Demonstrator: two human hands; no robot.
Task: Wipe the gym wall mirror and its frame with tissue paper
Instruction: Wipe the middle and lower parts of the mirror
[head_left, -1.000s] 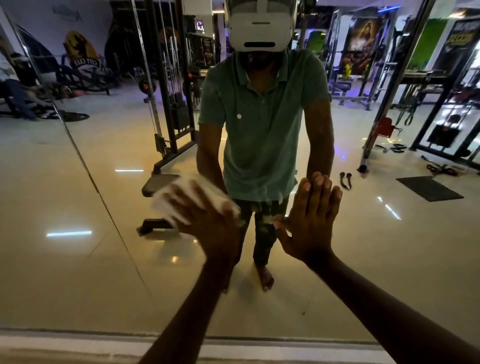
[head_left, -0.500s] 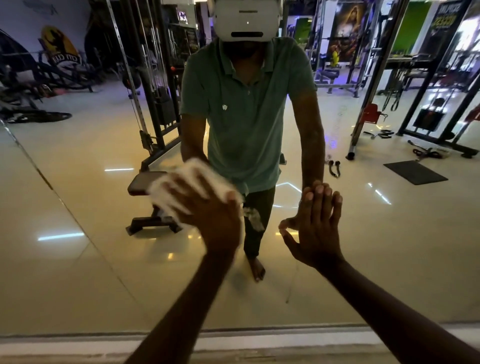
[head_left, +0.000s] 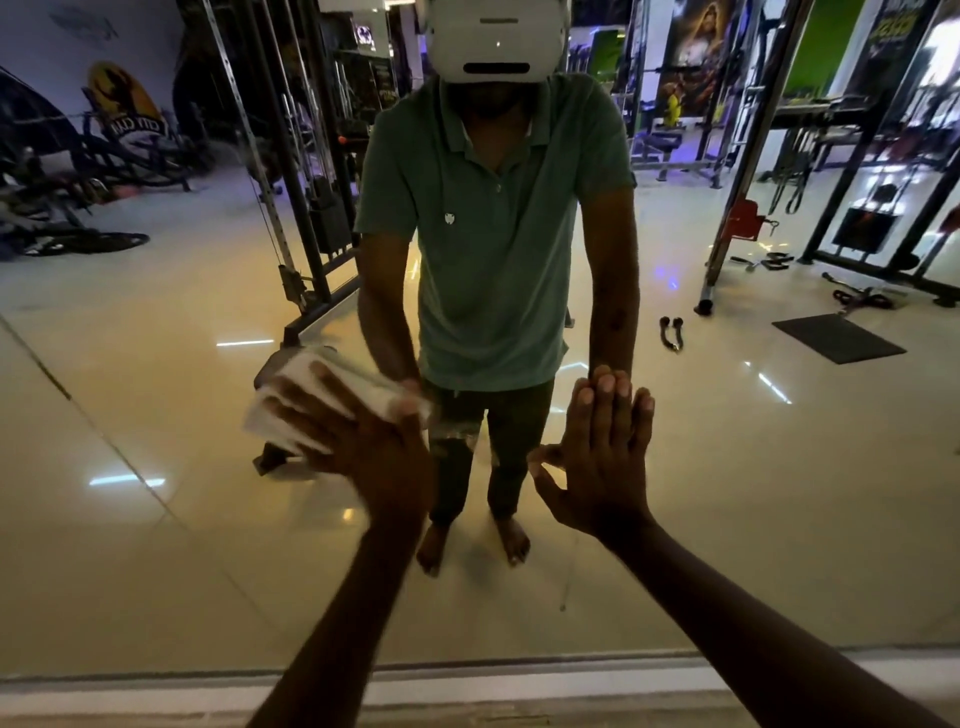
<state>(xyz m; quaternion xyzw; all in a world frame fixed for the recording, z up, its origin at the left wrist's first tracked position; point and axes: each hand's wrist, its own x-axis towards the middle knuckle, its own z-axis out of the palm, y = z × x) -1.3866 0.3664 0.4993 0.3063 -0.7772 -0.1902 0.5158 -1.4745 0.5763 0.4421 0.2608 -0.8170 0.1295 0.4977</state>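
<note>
Your left hand (head_left: 374, 441) presses the white wad of tissue paper (head_left: 311, 400) flat-fingered against the large glass wall mirror (head_left: 130, 519), its long axis tilting up-left; your right hand (head_left: 602, 457) rests open, fingers up.

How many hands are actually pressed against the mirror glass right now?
2. The left hand presses a tissue flat on the mirror, left of centre; the right hand lies bare and flat on the glass, to its right.

Reflected: cable machine (head_left: 306, 208), black floor mat (head_left: 839, 338).
</note>
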